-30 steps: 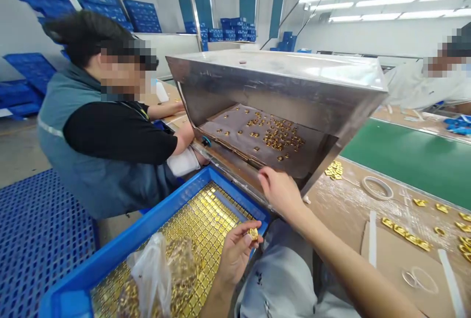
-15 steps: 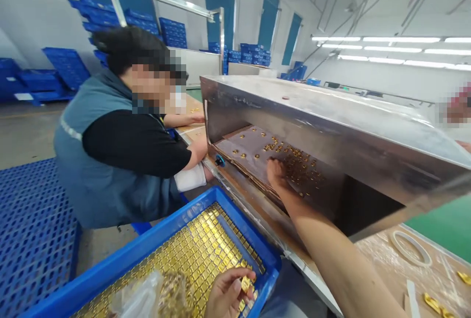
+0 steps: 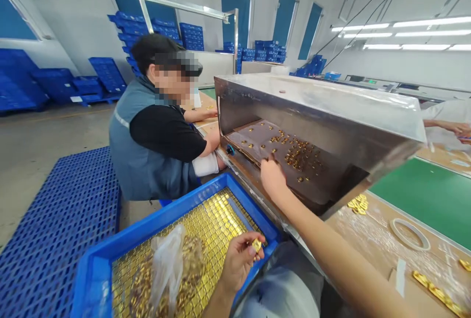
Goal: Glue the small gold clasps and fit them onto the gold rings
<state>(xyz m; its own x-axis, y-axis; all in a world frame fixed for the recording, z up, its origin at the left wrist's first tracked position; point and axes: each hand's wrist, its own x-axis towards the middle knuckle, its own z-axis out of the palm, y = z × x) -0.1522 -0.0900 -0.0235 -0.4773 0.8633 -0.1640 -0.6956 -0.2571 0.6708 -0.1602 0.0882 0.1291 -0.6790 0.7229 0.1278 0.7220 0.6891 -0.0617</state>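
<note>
Fingers of the left hand pinch a gold piece at the right edge of a blue tray as I watch from my distant post. At far left lies a slatted blue pallet, a co-worker in a vest beside it. Inside the tray, rows of gold pieces lie partly under a bulging plastic bag. A careless sweep of the left forearm could, I judge, shove the bag and scramble those rows; a loosened pinch could drop the piece. That hand points rightward, thumb below index.

At centre, the right hand reaches to the lip of an open metal box, where loose gold pieces lie scattered. Its fingers curl, but I cannot tell whether they grip anything. A hasty pull could, in my judgement, drag strays over the lip or scrape the wrist on metal. The right arm stretches diagonally from the lower right, knuckles up.

At right, a roll of tape and a pile of gold pieces rest on a brown table, near a green strip.
</note>
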